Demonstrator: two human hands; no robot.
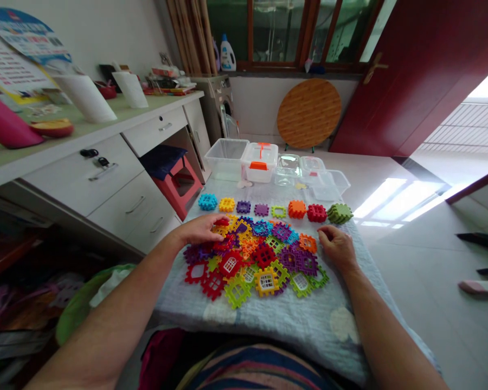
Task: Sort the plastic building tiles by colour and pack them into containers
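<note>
A heap of colourful plastic interlocking panels lies on the cloth-covered table. My left hand reaches over the heap's left side, thumb and fingers apart, touching yellow and red panels. Its fingertips partly cover those pieces. To the right of the heap, close to an orange panel, my right hand rests on the cloth with its fingers curled in; no piece shows in it. Behind the heap runs a row sorted by colour: blue, yellow, purple shades, light green, orange, red and olive-green.
At the table's far end stand an open clear bin, a lidded box with orange clasps and clear containers. A white desk is on the left, with a red stool beneath. A round wooden tabletop leans on the far wall.
</note>
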